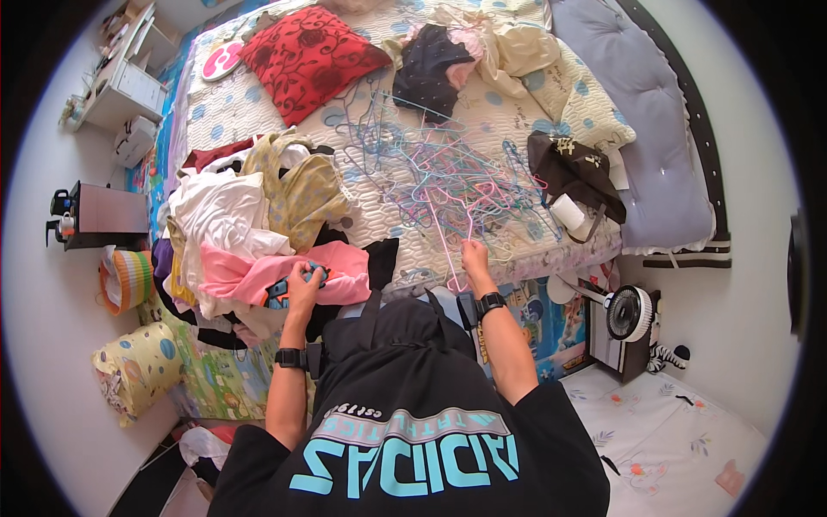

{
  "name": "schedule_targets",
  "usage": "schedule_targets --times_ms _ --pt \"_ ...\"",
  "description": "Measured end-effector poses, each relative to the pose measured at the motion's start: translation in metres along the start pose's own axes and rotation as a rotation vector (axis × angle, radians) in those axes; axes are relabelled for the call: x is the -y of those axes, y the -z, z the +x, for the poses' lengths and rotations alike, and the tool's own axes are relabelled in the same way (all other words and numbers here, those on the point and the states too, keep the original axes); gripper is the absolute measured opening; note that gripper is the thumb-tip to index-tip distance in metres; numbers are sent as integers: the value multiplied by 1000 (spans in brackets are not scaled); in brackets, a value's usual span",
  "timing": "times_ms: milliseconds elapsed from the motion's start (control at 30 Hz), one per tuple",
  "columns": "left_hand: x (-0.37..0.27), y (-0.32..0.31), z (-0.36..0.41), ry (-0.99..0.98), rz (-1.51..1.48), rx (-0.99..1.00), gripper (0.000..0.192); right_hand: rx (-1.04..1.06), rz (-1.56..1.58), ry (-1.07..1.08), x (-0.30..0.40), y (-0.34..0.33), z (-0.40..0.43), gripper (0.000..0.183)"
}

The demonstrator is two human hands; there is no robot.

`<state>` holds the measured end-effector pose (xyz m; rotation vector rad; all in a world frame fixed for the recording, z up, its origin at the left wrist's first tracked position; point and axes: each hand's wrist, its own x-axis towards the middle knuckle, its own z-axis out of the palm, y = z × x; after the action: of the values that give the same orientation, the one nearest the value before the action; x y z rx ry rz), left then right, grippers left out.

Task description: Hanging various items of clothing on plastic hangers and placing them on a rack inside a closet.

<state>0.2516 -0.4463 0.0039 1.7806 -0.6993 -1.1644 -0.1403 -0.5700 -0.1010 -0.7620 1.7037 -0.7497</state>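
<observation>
My left hand (305,284) is closed on a pink garment (349,268) with a dark blue and orange print, at the near edge of the clothes pile (219,207). The cloth lies spread over the pile, folded and wrinkled. In my right hand (475,260) is a pink clothes hanger (442,239), held at the bed's near edge with one end reaching into the tangle of hangers (446,168). That heap of thin pink, blue and purple hangers covers the middle of the quilted bed (394,258).
A red cushion (310,61) and dark clothing (426,71) lie toward the far side. On the right are a brown bag (568,168), a white roll (567,212) and a grey padded cushion (633,129). A small fan (628,313) stands off the bed's right corner, a striped basket (129,281) at left.
</observation>
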Motion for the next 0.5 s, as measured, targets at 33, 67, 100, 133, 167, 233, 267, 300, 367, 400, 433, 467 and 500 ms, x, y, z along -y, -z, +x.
schedule_targets --times_ms 33,67,100,133,167,233,267,300,367,400,433,467,500 --pt "-4 -3 1 -5 4 9 20 -42 -56 83 0 2 2 28" --pt "-8 -7 3 -24 -93 -15 20 -55 -49 84 0 7 1 28" --pt "-11 -7 1 -38 -190 -56 20 -62 -123 181 6 9 -6 28" --pt "-17 -8 1 -32 -228 -71 20 -70 -200 280 15 12 -14 28" --pt "-22 -9 2 -33 -229 -73 20 -68 -201 282 23 19 -26 28" --pt "-35 -9 3 -61 -428 -51 21 -51 -216 369 45 34 -59 25" --pt "-45 -11 6 -80 -484 -4 21 -51 -219 372 53 46 -73 25" --pt "-59 -15 7 -79 -491 -2 21 -59 -177 365 60 60 -85 23" --pt "-86 -23 8 -92 -598 54 20 -61 -135 363 75 79 -109 21" --pt "-89 -21 13 -132 -581 78 20 -97 -87 407 84 87 -121 19" --pt "-96 -18 18 -182 -598 151 17 -132 -38 452 88 95 -131 17" --pt "-100 -20 19 -183 -593 148 17 -98 32 510 89 105 -138 16" --pt "-120 -29 15 -191 -581 149 17 -66 114 569 88 112 -146 14"
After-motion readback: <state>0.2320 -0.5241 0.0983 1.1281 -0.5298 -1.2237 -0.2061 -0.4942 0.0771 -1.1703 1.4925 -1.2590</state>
